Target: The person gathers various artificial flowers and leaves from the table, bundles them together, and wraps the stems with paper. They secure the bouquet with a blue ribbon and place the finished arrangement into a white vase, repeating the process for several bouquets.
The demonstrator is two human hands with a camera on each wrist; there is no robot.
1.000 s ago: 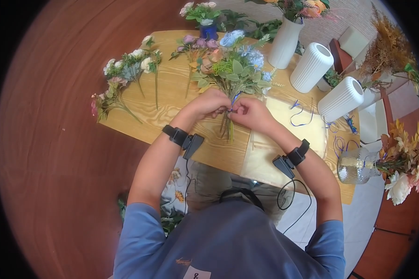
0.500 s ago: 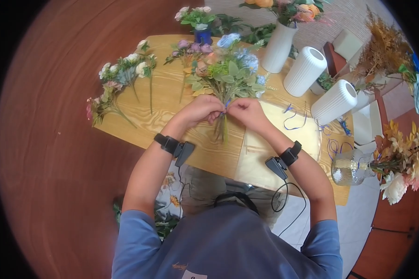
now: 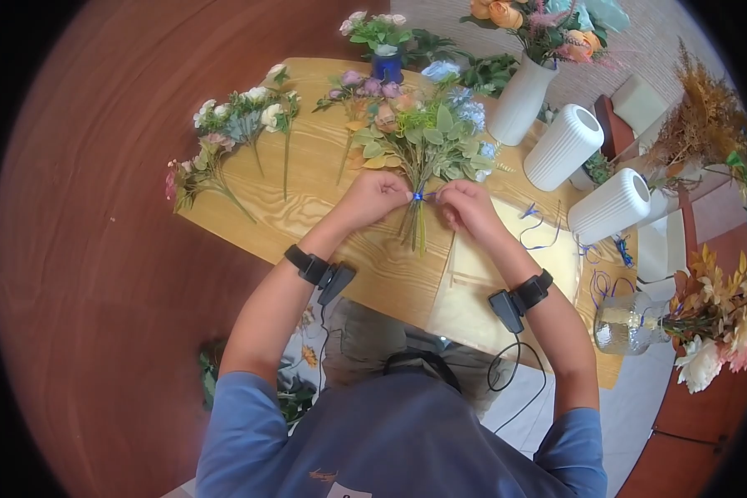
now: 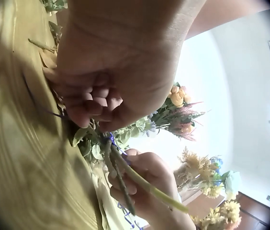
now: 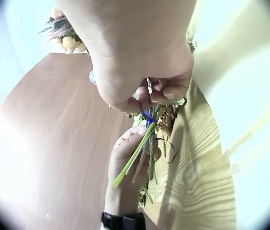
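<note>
A bouquet of artificial flowers (image 3: pixel 427 137) lies on the wooden table, its stems (image 5: pixel 140 155) pointing toward the person. Blue ribbon (image 3: pixel 418 197) is wound around the stems and gathered in a small knot. My left hand (image 3: pixel 375 201) pinches one ribbon end on the left of the knot; a loose tail hangs past its fingers in the left wrist view. On the other side, my right hand (image 3: pixel 471 205) pinches the other end between thumb and fingertips. In the right wrist view the ribbon (image 5: pixel 148 119) sits between both hands, close against the stems.
Cut flower stems (image 3: pixel 241 120) lie at the table's left. Two ribbed white vases (image 3: pixel 563 148) and a white pitcher (image 3: pixel 519 104) with flowers stand at back right. Yellowish wrapping sheets (image 3: pixel 494 286), loose blue ribbon (image 3: pixel 539 232) and a glass vase on its side (image 3: pixel 631 324) are at right.
My hands have drawn apart to either side of the stems, pulling the ribbon ends outward. The knot now shows between them. The head view has shifted slightly.
</note>
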